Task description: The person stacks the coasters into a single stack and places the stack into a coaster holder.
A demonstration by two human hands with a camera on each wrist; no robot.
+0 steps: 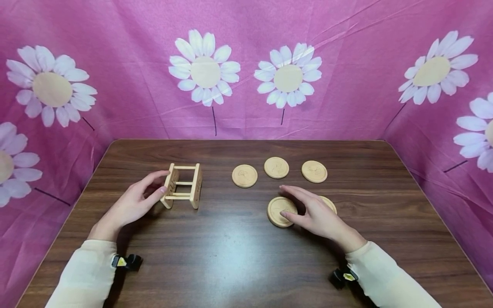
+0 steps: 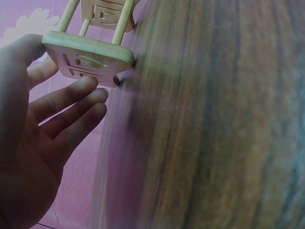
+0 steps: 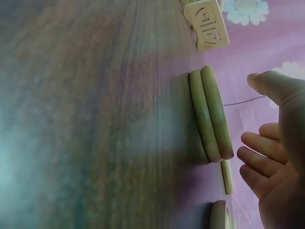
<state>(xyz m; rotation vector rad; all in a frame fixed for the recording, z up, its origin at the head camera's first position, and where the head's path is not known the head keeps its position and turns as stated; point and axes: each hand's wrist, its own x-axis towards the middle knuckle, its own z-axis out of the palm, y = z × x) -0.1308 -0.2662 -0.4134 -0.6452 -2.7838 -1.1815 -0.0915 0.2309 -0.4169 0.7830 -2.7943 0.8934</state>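
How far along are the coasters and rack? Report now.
Done: two coasters stacked; the wooden rack stands empty. In hand: left hand touches the rack's end, right hand hovers by the stack. Left: three loose coasters in a row, another coaster behind the right hand.

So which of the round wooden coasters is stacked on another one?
The coaster directly under the right hand: the right wrist view shows two discs stacked there. The three behind lie single and apart.

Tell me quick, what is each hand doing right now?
Left hand: open, fingertips touching the end of the small wooden rack.
Right hand: open, fingers spread over a stack of two round wooden coasters, not gripping them.
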